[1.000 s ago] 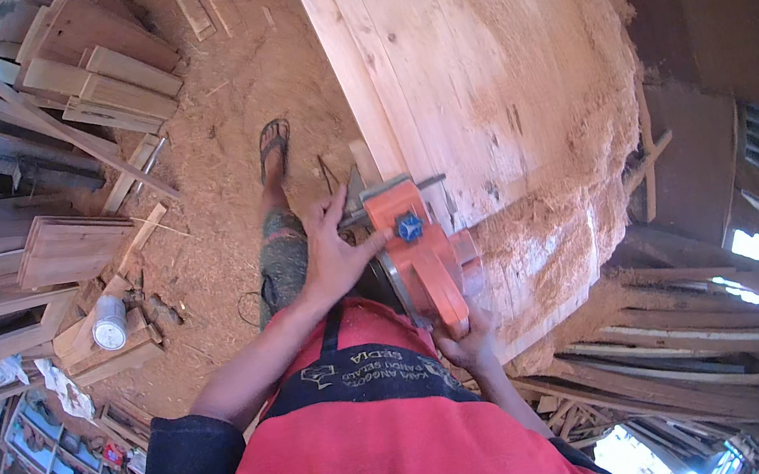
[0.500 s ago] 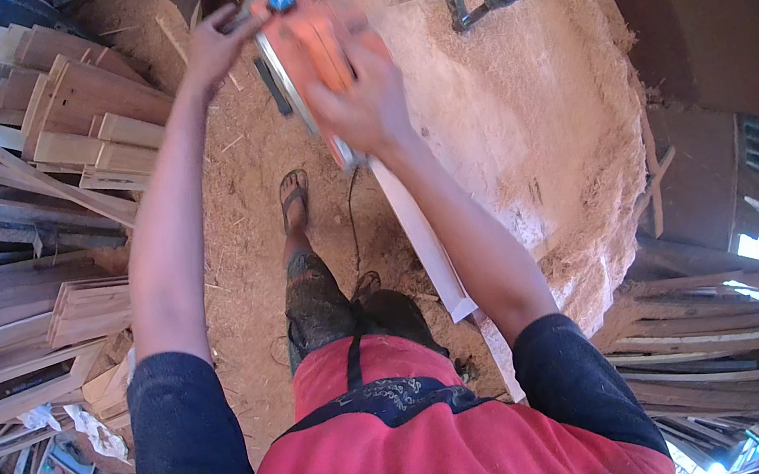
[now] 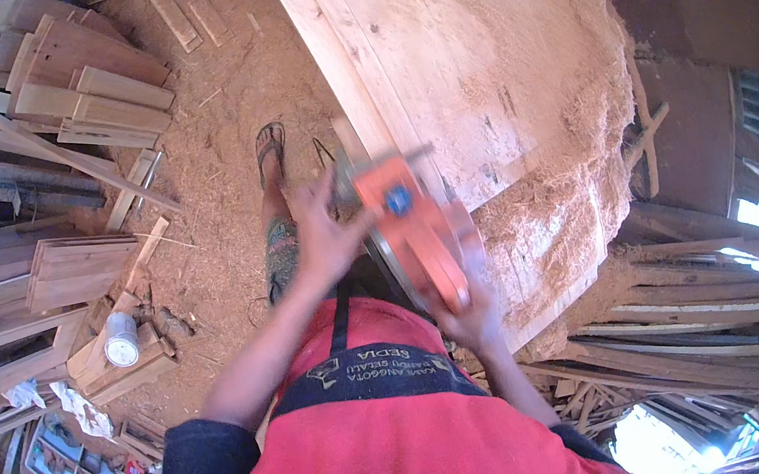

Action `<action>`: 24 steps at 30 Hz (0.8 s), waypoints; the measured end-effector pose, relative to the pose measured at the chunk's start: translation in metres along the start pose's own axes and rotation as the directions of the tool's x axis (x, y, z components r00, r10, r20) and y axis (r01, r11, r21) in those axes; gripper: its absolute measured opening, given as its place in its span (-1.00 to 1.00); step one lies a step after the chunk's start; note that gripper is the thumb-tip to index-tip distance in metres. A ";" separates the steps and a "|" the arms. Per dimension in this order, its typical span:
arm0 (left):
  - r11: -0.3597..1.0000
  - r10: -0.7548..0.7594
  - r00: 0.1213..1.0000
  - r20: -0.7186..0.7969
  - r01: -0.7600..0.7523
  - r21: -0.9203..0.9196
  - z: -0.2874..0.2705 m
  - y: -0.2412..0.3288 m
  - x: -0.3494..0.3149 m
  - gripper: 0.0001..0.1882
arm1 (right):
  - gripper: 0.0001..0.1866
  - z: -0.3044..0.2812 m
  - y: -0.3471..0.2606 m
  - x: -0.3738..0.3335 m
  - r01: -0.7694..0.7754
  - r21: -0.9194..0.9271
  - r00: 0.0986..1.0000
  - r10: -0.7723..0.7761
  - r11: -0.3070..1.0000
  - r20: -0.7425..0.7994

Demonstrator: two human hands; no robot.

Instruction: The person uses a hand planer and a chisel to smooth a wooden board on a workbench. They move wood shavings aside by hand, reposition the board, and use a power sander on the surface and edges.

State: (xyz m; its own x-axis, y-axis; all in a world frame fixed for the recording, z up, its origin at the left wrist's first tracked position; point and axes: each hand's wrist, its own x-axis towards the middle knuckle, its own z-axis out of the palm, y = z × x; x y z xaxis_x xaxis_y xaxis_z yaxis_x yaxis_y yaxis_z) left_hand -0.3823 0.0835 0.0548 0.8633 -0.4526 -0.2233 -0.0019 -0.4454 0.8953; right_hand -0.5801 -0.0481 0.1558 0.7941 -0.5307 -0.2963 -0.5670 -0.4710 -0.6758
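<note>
An orange electric planer (image 3: 412, 249) with a blue knob rests close to my body, over the near end of a long pale wooden board (image 3: 337, 52). The board runs along the left edge of the sawdust-covered workbench (image 3: 476, 37). My right hand (image 3: 474, 314) is wrapped round the planer's rear handle. Beside the planer's front left side is my left hand (image 3: 327, 236), fingers spread and somewhat blurred; whether its fingertips touch the casing I cannot tell. The planer's sole and the wood beneath it are hidden.
Stacked planks (image 3: 82, 76) line the left side, with a white cylindrical container (image 3: 121, 340) near them. Shavings and offcuts cover the floor (image 3: 203, 156). Curved timber lengths (image 3: 681, 331) are piled at the lower right. A dark cord (image 3: 324, 152) shows beside the bench.
The planer has come back from the far end toward my body, my right hand still on it. Both arms are now drawn in and bent. The view has shifted, uncovering the board.
</note>
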 end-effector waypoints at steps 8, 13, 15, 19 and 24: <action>0.999 -0.044 0.998 0.043 0.043 0.015 -0.001 0.003 -0.002 0.02 | -0.73 -0.003 -0.016 0.002 -0.120 0.040 0.991 0.117 0.992 0.066; 0.996 0.087 0.993 -0.081 -0.086 0.012 -0.050 -0.021 0.123 -0.07 | -0.69 0.021 -0.083 0.121 0.115 0.087 0.993 -0.115 0.989 -0.012; 0.994 0.080 0.992 -0.097 -0.086 -0.067 -0.070 -0.028 0.182 -0.08 | -0.72 0.035 -0.100 0.169 0.133 0.075 0.991 -0.134 0.988 0.009; 0.993 0.019 1.000 -0.014 -0.020 -0.118 -0.131 -0.007 0.301 -0.13 | -0.67 0.062 -0.156 0.284 0.376 0.031 0.921 -0.371 0.926 -0.117; 0.988 0.110 0.986 -0.123 -0.122 -0.098 -0.190 -0.016 0.420 -0.25 | -0.76 0.096 -0.222 0.403 0.460 0.020 0.868 -0.444 0.888 -0.224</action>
State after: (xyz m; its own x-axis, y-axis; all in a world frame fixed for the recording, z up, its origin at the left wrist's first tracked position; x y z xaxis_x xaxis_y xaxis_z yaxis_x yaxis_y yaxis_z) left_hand 0.0761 0.0473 0.0204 0.9132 -0.4005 -0.0748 -0.0577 -0.3088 0.9494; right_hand -0.1135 -0.0896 0.1220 0.8917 -0.4089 0.1942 -0.1341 -0.6483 -0.7495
